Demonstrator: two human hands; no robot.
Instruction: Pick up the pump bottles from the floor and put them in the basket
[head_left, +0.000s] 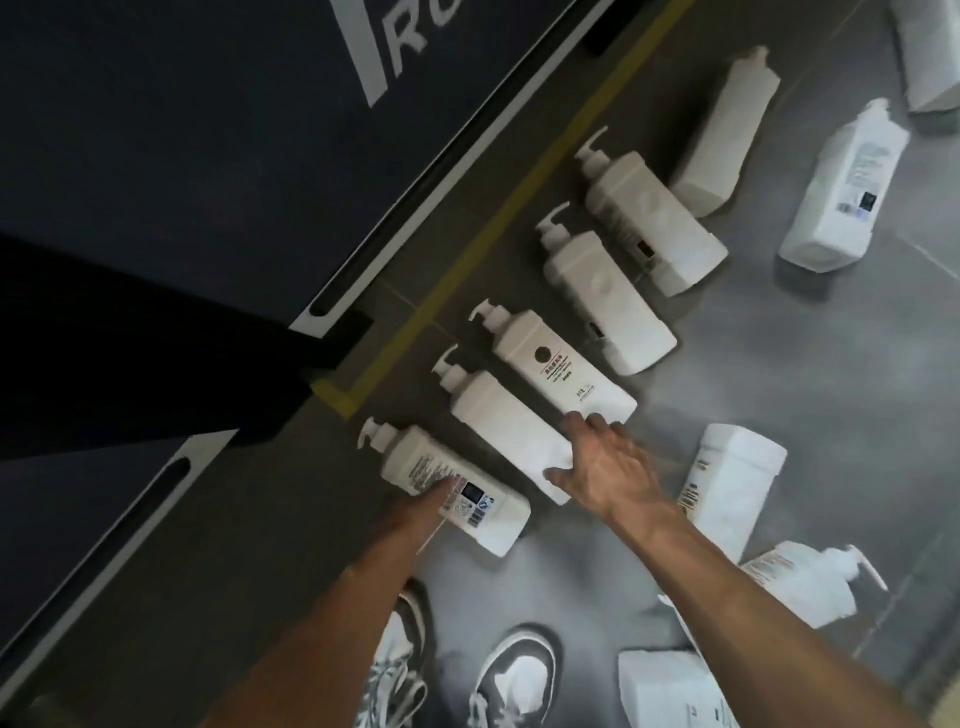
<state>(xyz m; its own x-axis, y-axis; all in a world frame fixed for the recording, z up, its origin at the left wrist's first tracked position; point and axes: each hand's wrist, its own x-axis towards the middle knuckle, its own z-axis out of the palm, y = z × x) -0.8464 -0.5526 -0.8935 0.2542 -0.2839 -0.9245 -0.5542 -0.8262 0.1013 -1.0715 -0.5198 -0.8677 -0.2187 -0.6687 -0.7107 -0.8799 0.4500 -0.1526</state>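
Several white pump bottles lie on the grey floor in a slanted row. My left hand (440, 493) reaches onto the nearest bottle (452, 488), the one with a barcode label; its fingers look straight but blurred. My right hand (605, 462) is spread, fingers extended, over the base of the second bottle (509, 434), its fingertips near the third bottle (558, 366) with a dark round logo. More bottles (602, 293) (652, 215) continue the row. No basket is in view.
Other white bottles lie scattered at right (847, 192) (727, 486) (808, 579) and top (724, 135). A dark panel with white lettering (208, 130) and a yellow tape line (467, 260) run along the left. My two shoes (514, 675) stand at the bottom.
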